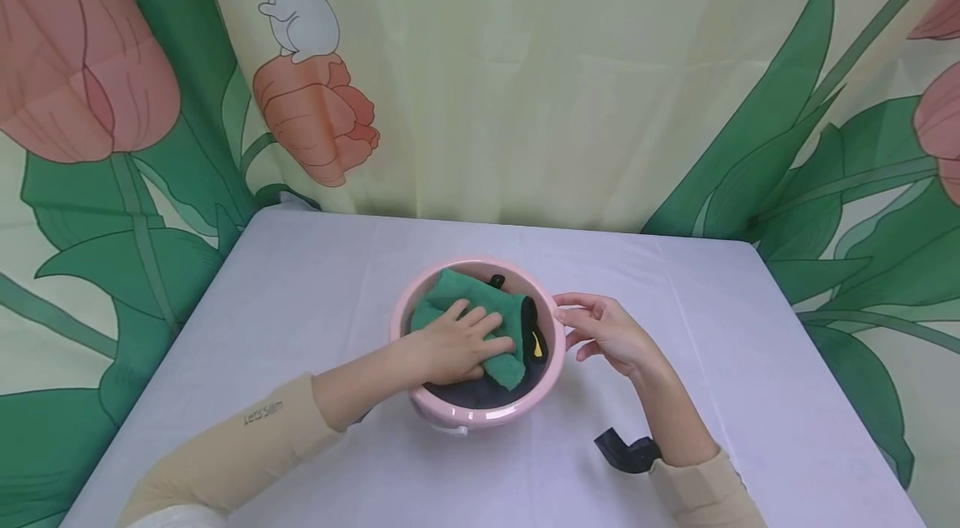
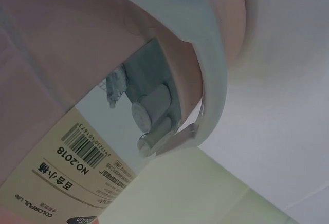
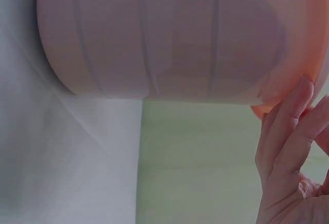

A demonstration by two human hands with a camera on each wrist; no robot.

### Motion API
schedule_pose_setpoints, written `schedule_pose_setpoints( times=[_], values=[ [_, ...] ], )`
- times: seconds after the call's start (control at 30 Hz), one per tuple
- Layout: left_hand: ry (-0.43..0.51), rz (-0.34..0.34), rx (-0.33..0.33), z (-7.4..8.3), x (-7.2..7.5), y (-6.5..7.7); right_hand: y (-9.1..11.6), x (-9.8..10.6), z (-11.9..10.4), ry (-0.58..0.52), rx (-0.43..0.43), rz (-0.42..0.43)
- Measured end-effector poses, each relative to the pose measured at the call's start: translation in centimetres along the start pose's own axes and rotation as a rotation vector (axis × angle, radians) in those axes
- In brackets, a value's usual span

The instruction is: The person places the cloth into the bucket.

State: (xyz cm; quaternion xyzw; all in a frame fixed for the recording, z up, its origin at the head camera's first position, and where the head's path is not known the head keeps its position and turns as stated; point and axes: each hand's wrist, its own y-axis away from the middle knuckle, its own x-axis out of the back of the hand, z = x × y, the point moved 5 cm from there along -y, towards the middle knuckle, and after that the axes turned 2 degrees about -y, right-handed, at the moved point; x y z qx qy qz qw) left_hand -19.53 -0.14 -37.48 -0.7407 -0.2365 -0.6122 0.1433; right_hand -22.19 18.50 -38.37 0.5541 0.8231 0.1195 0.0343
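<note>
A pink bucket (image 1: 423, 407) stands upright on the table, holding a green cloth (image 1: 461, 286) with a dark edge. My left hand (image 1: 465, 342) rests on the cloth inside the bucket, palm down and fingers spread. Under and beside the cloth lies dark material, with a black piece bearing a yellow mark (image 1: 537, 343) near the right wall. At the bucket's right side, my right hand (image 1: 606, 330) touches the rim from outside with its fingertips, the fingers loosely bent. In the right wrist view, the fingers (image 3: 295, 106) meet the bucket just at its rim.
A white handle (image 2: 213, 80) hangs along the bucket's outside, near a printed paper label (image 2: 67, 178) with a barcode. The white-covered table (image 1: 315, 295) reaches back to a patterned curtain (image 1: 525, 78). A black curved piece (image 1: 628, 453) sits beside the right wrist.
</note>
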Motion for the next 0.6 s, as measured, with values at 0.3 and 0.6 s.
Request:
schedule_pose_setpoints(
  times=[0.3,0.6],
  values=[
    [0.022,0.016,0.021,-0.2,0.7,0.3,0.0,0.0,0.0,0.018,-0.005,0.007],
    [0.336,-0.002,0.084,-3.2,3.3,2.3,-0.3,1.1,-0.1,0.318,0.157,0.094]
  ],
)
